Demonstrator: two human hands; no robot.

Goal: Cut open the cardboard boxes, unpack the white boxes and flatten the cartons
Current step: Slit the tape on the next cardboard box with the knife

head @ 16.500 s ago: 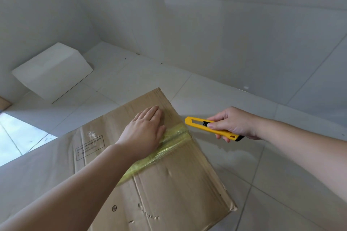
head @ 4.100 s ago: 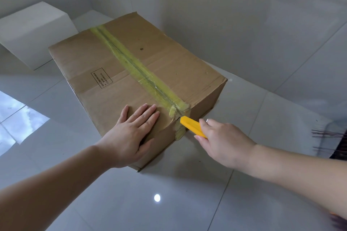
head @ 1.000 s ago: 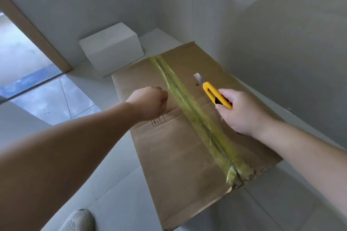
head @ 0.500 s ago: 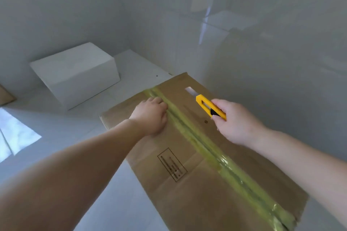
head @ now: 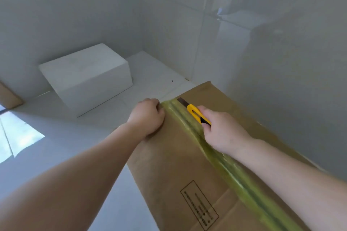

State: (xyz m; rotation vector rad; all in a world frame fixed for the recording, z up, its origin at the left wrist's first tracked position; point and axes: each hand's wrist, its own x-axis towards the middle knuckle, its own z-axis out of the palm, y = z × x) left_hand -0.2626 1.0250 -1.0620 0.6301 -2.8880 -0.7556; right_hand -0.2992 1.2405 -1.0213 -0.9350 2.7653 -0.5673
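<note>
A brown cardboard box (head: 174, 157) fills the lower right, its top seam sealed by a strip of yellowish tape (head: 232, 172). My left hand (head: 147, 118) rests curled on the box's far edge, just left of the tape, pressing on the carton. My right hand (head: 221, 133) grips a yellow utility knife (head: 196, 113); its extended blade lies at the far end of the tape. A white box (head: 84, 77) stands on the floor at the back left, against the wall.
The floor is glossy white tile (head: 43, 159) with a bright window reflection at the left. Tiled walls (head: 281, 62) close in behind and to the right of the carton. A brown strip (head: 8, 95) shows at the far left edge.
My view has moved closer over the carton. My left hand has slid up to the far edge, and the knife blade has come onto the far end of the tape.
</note>
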